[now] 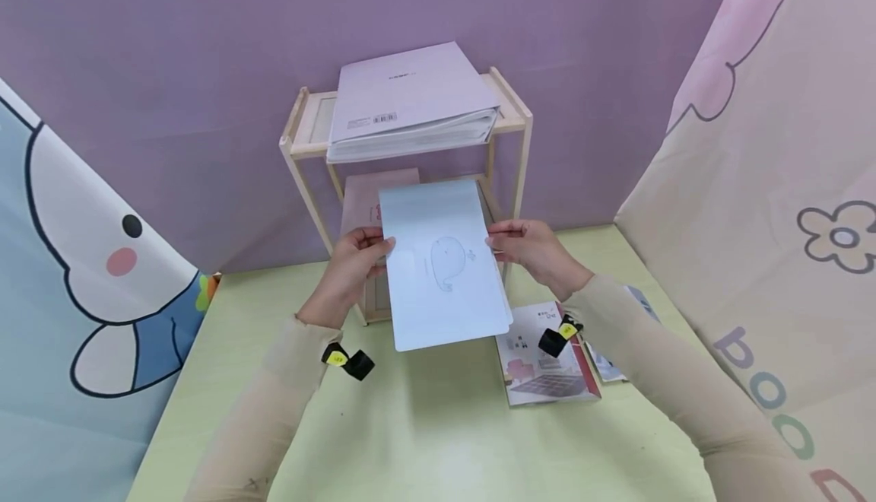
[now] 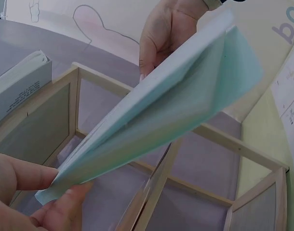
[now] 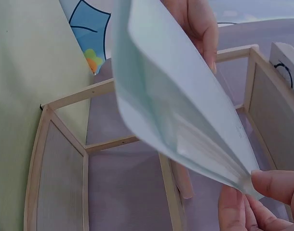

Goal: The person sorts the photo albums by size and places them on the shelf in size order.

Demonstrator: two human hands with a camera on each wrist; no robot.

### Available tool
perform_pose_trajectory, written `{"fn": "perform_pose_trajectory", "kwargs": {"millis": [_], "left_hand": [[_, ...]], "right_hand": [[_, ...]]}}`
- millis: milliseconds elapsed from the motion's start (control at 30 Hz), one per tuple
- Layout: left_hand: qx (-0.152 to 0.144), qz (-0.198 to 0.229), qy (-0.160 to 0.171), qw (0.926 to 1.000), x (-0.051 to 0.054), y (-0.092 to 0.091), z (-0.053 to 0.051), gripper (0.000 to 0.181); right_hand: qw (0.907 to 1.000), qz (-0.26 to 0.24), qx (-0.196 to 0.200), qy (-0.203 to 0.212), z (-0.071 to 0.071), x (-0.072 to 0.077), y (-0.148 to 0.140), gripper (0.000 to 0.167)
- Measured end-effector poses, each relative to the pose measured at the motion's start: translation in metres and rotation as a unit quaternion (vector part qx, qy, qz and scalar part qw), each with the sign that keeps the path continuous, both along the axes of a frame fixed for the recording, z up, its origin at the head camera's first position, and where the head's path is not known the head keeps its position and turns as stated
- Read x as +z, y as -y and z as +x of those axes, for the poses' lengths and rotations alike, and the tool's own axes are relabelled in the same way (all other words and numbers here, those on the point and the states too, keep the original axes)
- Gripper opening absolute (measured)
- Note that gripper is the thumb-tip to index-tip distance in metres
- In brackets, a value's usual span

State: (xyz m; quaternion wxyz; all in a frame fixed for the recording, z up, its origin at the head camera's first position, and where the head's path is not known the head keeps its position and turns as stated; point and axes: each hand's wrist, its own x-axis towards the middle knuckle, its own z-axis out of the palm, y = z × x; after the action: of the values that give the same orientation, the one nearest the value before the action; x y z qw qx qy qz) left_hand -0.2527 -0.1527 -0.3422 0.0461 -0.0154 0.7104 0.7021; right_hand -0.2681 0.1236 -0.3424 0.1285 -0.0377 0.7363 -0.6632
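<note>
A pale blue notebook (image 1: 445,312) with a small whale drawing on its cover is held up in front of the rack in the head view. My left hand (image 1: 349,266) pinches its left edge, thumb on the cover and fingers behind. On the opposite edge, my right hand (image 1: 537,255) pinches it the same way. In both wrist views the notebook (image 3: 195,106) gapes a little between its covers, and some inner pages show in the right wrist view. Behind it, a pinkish book (image 1: 363,198) stands on the lower level of the rack, partly hidden.
The light wooden rack (image 1: 301,144) stands against the purple backdrop. A thick white album-like volume (image 1: 411,91) with a barcode lies on its top. At right on the green table (image 1: 411,441) lies a booklet (image 1: 547,373), with another booklet (image 1: 609,365) partly under my right sleeve.
</note>
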Motion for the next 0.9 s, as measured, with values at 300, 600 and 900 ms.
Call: {"fn": "perform_pose_trajectory", "kwargs": {"millis": [300, 600, 900], "left_hand": [[0.005, -0.01, 0.005, 0.9999, 0.008, 0.003, -0.017, 0.042], [0.012, 0.015, 0.016, 0.9997, 0.012, 0.008, -0.032, 0.045], [0.022, 0.03, 0.013, 0.9992, 0.019, 0.004, -0.048, 0.042]], "right_hand": [[0.9991, 0.015, -0.015, -0.036, -0.014, 0.006, 0.013, 0.031], [0.9971, 0.049, -0.029, -0.05, -0.032, 0.017, 0.026, 0.032], [0.9886, 0.129, -0.029, -0.073, -0.048, 0.026, 0.03, 0.031]]}}
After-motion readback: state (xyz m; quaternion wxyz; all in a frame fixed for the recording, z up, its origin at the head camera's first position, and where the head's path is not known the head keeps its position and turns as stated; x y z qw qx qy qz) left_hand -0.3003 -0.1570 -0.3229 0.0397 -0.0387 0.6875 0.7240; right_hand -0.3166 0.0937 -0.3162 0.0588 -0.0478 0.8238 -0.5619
